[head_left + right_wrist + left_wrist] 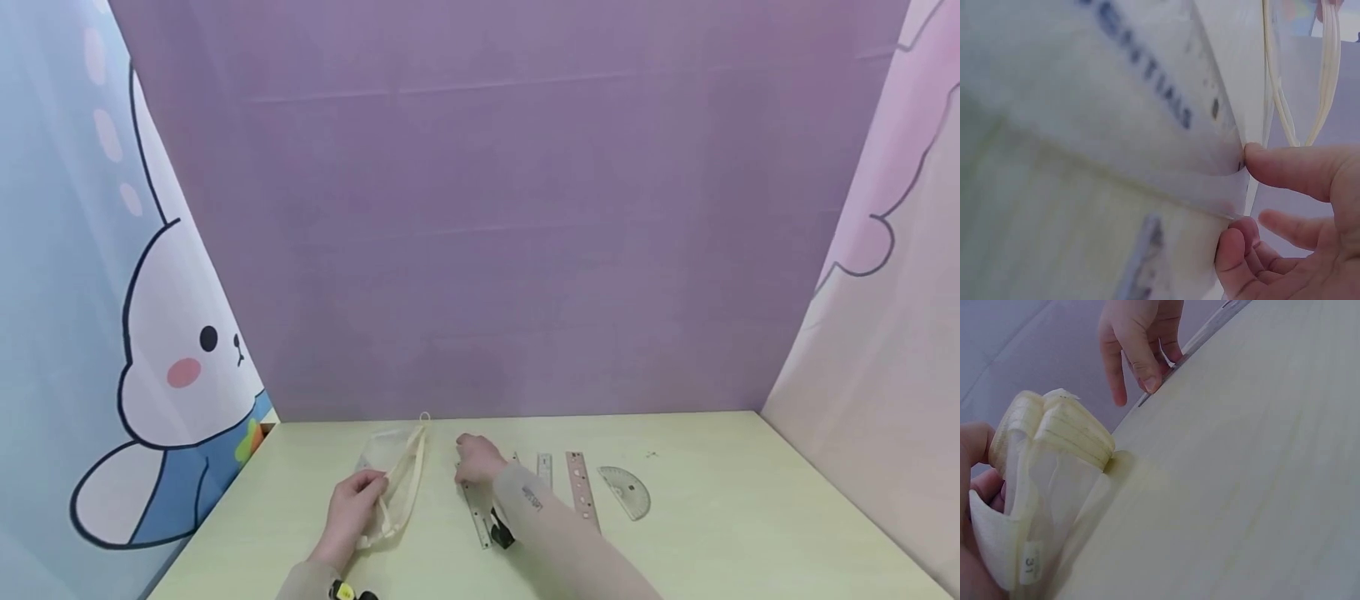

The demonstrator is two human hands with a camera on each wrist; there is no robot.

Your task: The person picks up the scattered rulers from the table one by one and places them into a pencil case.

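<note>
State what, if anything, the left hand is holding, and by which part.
The left hand holds the pale, see-through pouch by its cream-trimmed edge.

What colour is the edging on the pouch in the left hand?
The edging is pale cream; the left wrist view shows it best.

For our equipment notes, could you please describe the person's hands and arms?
Left hand and right hand are gloveless. Pale beige sleeves cover both forearms; the right bears small dark lettering. A yellow-and-black device shows at the left cuff, a black one by the right.
</note>
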